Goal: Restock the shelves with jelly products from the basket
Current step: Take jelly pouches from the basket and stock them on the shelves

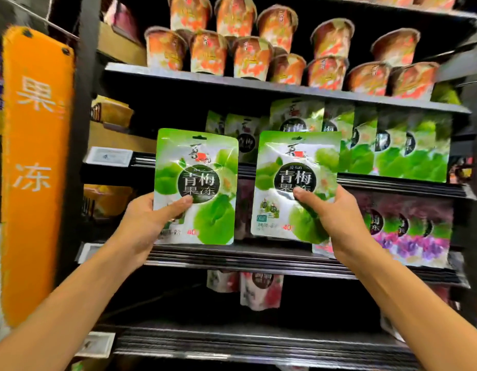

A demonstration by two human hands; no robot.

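I hold two green plum jelly pouches upright in front of the shelves. My left hand [149, 220] grips the left pouch [202, 167] at its lower left corner, thumb on the front. My right hand [336, 215] grips the right pouch [293, 162] at its lower right, thumb over the black label. Both pouches hang in front of the second shelf [392, 183], where more green pouches [409, 153] stand in a row at the right. The basket is out of view.
Jelly cups [248, 57] are stacked on the top shelf [178, 73]. Purple grape pouches [411, 231] stand on the third shelf at the right, red pouches [258, 287] below. An orange sign [36, 156] runs down the left upright. The second shelf's left part shows dark space.
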